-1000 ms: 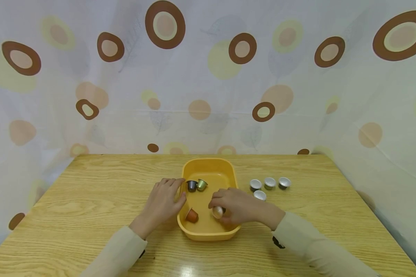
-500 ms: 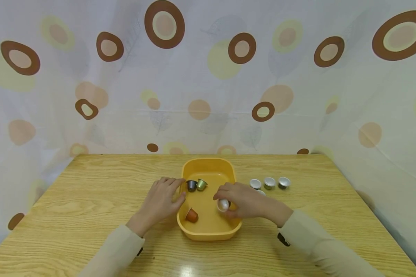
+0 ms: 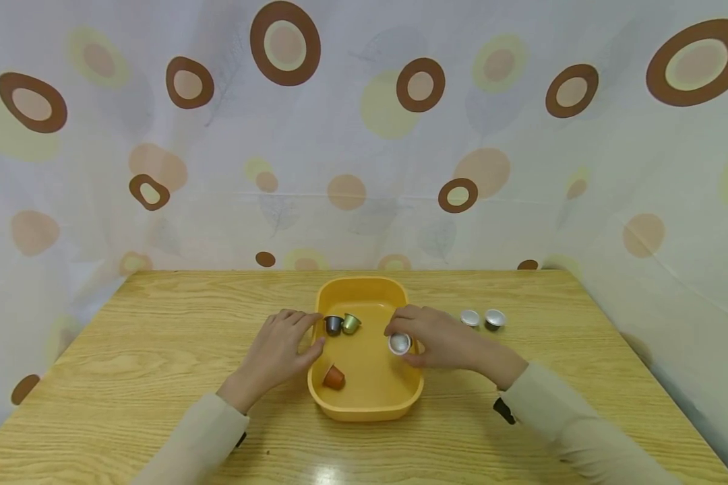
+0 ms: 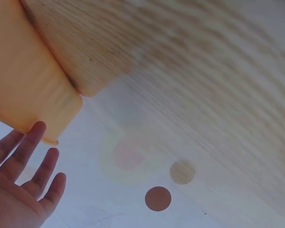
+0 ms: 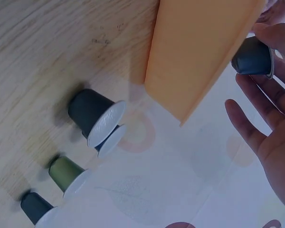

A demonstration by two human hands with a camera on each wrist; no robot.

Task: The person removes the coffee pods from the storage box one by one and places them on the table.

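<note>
My right hand (image 3: 445, 339) pinches a dark coffee capsule (image 5: 251, 56) over the right side of the yellow tray (image 3: 367, 409); its silver lid faces up in the head view. At the tray's left rim, my left hand (image 3: 279, 353) has its fingertips right at the edge, fingers relaxed and spread, holding nothing. Inside the tray lie a dark grey capsule (image 3: 334, 326), a green capsule (image 3: 351, 324) beside it, and an orange capsule (image 3: 334, 378) nearer the front.
Right of the tray, several capsules stand lid-up on the wooden table (image 3: 188, 323). In the right wrist view these include a large dark capsule (image 5: 92, 111), a green capsule (image 5: 66, 173) and another dark one. My right hand hides some in the head view. A patterned curtain (image 3: 364, 135) hangs behind.
My right hand has lifted the capsule from the tray's front right and carried it up and rightward toward the right rim. The left hand stays put.
</note>
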